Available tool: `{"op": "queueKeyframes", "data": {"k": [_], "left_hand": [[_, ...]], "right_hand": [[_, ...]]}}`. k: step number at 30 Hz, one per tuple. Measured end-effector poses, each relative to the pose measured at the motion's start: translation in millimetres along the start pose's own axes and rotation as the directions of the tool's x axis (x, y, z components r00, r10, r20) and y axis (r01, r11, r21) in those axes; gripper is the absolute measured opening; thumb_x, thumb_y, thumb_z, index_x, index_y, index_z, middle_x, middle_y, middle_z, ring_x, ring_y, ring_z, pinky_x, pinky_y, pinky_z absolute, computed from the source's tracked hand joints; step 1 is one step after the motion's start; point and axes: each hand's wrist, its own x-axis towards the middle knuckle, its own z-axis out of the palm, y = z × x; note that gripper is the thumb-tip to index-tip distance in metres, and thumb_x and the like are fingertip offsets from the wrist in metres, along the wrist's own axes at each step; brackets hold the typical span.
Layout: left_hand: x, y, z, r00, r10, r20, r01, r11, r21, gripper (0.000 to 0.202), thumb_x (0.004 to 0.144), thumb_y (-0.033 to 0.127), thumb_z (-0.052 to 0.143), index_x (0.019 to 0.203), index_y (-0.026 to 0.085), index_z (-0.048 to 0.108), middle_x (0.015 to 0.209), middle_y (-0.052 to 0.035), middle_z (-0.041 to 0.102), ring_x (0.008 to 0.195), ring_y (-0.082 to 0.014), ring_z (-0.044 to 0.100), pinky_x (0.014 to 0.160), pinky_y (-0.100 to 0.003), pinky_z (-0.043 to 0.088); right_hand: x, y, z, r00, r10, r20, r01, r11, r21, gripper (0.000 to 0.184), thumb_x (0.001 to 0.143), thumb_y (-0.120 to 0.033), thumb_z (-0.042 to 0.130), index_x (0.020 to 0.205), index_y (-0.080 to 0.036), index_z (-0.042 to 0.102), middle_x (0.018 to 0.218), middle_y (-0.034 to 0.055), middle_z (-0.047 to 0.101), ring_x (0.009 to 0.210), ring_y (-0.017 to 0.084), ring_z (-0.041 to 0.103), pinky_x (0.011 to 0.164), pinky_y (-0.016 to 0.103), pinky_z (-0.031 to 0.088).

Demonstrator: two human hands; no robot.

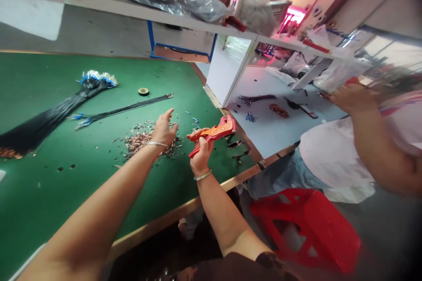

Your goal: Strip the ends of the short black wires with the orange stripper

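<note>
My right hand (201, 154) is wrapped round the handles of a red and orange wire stripper (218, 130), its jaw end pointing to the right. Just left of it, my left hand (162, 130) has its fingers stretched out, and I see nothing in them. Beneath and beside that hand lies a pile of copper and black scraps (138, 144). A small bunch of black wires (128, 108) with blue ends lies beyond my left hand. Farther left is a thick bundle of black wires (49, 116), blue and clear at one end, bare copper at the other.
A roll of tape (143, 91) sits on the green table top (99, 202). A white divider (227, 67) rises at the back. At right, a co-worker (336, 153) is beside a grey table (263, 133) holding wires and scraps. A red stool (326, 228) stands below.
</note>
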Motion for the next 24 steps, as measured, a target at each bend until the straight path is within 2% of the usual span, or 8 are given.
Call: {"op": "queueKeyframes", "data": {"k": [2, 5, 8, 11, 15, 19, 21, 24], "left_hand": [[-4.5, -12.3, -14.7, 0.999, -0.003, -0.034, 0.006, 0.995, 0.100, 0.062, 0.078, 0.026, 0.058, 0.138, 0.012, 0.050, 0.125, -0.0174, 0.061, 0.114, -0.0277, 0.059, 0.101, -0.046, 0.047], [-36.2, -43.6, -62.8, 0.995, 0.048, -0.085, -0.015, 0.939, 0.345, 0.057, 0.084, 0.042, 0.050, 0.134, 0.014, 0.053, 0.133, -0.0152, 0.058, 0.126, -0.0292, 0.052, 0.110, -0.047, 0.040], [-79.0, -79.8, -117.3, 0.983, -0.032, -0.179, 0.115, 0.873, 0.474, 0.062, 0.085, 0.051, 0.040, 0.129, 0.011, 0.055, 0.132, -0.0186, 0.059, 0.128, -0.0345, 0.050, 0.112, -0.054, 0.036], [-115.7, -108.1, -148.6, 0.965, -0.151, -0.216, 0.243, 0.827, 0.507, 0.073, 0.084, 0.057, 0.034, 0.128, 0.003, 0.055, 0.131, -0.0273, 0.057, 0.127, -0.0424, 0.051, 0.106, -0.063, 0.039], [-137.5, -120.0, -145.9, 0.969, -0.218, -0.115, 0.246, 0.832, 0.497, 0.075, 0.085, 0.062, 0.032, 0.133, 0.009, 0.053, 0.137, -0.0200, 0.057, 0.130, -0.0335, 0.052, 0.113, -0.049, 0.039], [-122.2, -110.7, -129.2, 0.976, -0.205, 0.080, 0.164, 0.921, 0.354, 0.068, 0.089, 0.058, 0.032, 0.141, 0.016, 0.045, 0.133, -0.0115, 0.062, 0.123, -0.0252, 0.059, 0.107, -0.041, 0.046], [-98.8, -108.9, -127.9, 0.989, -0.144, -0.013, 0.135, 0.884, 0.448, 0.061, 0.090, 0.053, 0.032, 0.134, 0.016, 0.053, 0.132, -0.0114, 0.062, 0.121, -0.0243, 0.059, 0.104, -0.038, 0.047], [-49.1, -117.1, -137.5, 0.983, -0.134, -0.124, 0.179, 0.840, 0.512, 0.059, 0.090, 0.043, 0.030, 0.132, 0.007, 0.051, 0.139, -0.0193, 0.053, 0.132, -0.0280, 0.047, 0.115, -0.042, 0.034]], "right_hand": [[2.3, 2.7, -2.3, 1.000, 0.003, -0.005, -0.003, 1.000, -0.010, 0.021, 0.084, -0.026, 0.048, 0.104, -0.023, 0.045, 0.089, 0.0006, 0.049, 0.077, 0.014, 0.055, 0.083, 0.038, 0.056], [2.7, 5.5, -4.4, 0.999, 0.019, 0.028, -0.019, 1.000, 0.004, 0.024, 0.085, -0.025, 0.047, 0.109, -0.023, 0.043, 0.090, 0.0008, 0.051, 0.077, 0.014, 0.056, 0.083, 0.037, 0.055], [-3.1, 3.6, -4.4, 0.993, -0.001, 0.117, 0.007, 0.999, -0.052, 0.025, 0.084, -0.021, 0.048, 0.109, -0.022, 0.046, 0.093, 0.0020, 0.054, 0.081, 0.015, 0.058, 0.085, 0.036, 0.052], [-11.9, -0.4, -2.8, 0.976, -0.033, 0.215, 0.060, 0.991, -0.118, 0.022, 0.082, -0.020, 0.051, 0.105, -0.021, 0.050, 0.094, 0.0028, 0.055, 0.086, 0.016, 0.058, 0.088, 0.034, 0.049], [-20.7, -0.1, -0.6, 0.954, -0.002, 0.298, 0.032, 0.995, -0.096, 0.022, 0.082, -0.018, 0.052, 0.104, -0.021, 0.051, 0.092, 0.0024, 0.056, 0.084, 0.015, 0.058, 0.086, 0.034, 0.049], [-24.5, 6.3, -1.6, 0.945, 0.063, 0.321, -0.035, 0.995, -0.092, 0.024, 0.083, -0.019, 0.052, 0.108, -0.021, 0.049, 0.092, 0.0021, 0.057, 0.085, 0.016, 0.060, 0.089, 0.037, 0.050], [-25.5, 9.6, -2.5, 0.944, 0.071, 0.322, -0.040, 0.994, -0.100, 0.026, 0.083, -0.019, 0.052, 0.109, -0.021, 0.049, 0.093, 0.0023, 0.057, 0.085, 0.016, 0.060, 0.089, 0.038, 0.050], [-26.6, 13.7, -2.4, 0.938, 0.077, 0.338, -0.028, 0.989, -0.147, 0.025, 0.083, -0.020, 0.052, 0.108, -0.021, 0.049, 0.092, 0.0024, 0.057, 0.084, 0.016, 0.059, 0.087, 0.037, 0.050]]}}
